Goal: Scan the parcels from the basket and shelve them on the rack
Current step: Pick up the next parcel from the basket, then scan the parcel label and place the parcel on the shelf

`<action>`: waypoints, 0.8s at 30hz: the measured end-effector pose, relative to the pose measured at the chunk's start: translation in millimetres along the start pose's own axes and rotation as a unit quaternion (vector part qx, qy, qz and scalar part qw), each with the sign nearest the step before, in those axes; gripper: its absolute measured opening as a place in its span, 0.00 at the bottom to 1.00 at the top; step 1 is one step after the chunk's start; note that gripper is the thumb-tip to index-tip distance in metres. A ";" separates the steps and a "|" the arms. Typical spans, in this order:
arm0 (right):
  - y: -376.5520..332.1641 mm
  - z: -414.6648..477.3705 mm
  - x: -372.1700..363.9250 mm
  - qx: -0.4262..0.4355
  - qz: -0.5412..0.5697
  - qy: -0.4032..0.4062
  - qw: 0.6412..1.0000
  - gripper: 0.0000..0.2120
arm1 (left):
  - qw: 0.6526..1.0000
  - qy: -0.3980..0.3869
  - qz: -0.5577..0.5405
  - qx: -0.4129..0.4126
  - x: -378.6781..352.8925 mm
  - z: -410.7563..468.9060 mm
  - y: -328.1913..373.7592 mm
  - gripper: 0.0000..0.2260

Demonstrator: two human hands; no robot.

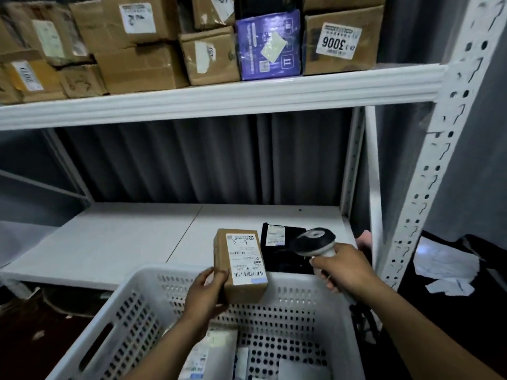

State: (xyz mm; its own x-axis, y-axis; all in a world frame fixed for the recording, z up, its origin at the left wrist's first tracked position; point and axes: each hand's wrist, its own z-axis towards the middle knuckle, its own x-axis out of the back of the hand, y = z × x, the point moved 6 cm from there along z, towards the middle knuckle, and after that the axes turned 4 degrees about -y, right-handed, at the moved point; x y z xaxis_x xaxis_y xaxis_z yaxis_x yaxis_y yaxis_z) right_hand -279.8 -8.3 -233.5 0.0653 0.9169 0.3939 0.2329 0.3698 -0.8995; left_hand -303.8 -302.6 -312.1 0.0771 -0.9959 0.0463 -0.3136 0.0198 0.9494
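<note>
My left hand grips a small brown cardboard parcel by its left side, white barcode label facing up, above the far rim of the white perforated basket. My right hand holds a black and white handheld scanner just right of the parcel, its head turned toward the shelf. A black bagged parcel with a small label lies on the lower white shelf behind the scanner. Several white packets lie in the basket bottom.
The upper shelf holds several brown cartons and a purple box. A white slotted rack post stands at the right. Dark bags with white papers sit right of the post. A grey curtain hangs behind the rack.
</note>
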 end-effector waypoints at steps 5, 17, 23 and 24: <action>18.3 47.7 0.1 -0.008 0.011 -0.006 1.000 0.05 | 0.998 0.050 0.013 -0.026 -21.7 66.9 22.3 0.21; -0.1 82.0 -48.6 -0.028 0.035 -0.059 0.997 0.05 | 0.999 0.028 0.011 0.008 -14.9 78.5 31.3 0.15; -83.9 10.4 -46.6 0.058 0.012 -0.060 0.996 0.05 | 1.000 0.016 0.001 -0.021 24.6 11.0 106.2 0.13; -95.0 -1.4 -44.1 0.062 0.020 -0.055 0.996 0.05 | 0.999 0.014 -0.004 -0.032 29.8 -0.2 119.6 0.13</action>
State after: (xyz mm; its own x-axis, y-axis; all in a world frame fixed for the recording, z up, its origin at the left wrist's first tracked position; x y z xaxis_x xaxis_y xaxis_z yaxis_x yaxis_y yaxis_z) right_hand -303.5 -84.1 -165.2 -0.0362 0.9395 0.3407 0.1108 0.3426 -0.9329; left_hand -338.9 -329.8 -197.2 0.1064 -0.9932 0.0472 -0.2509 0.0191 0.9678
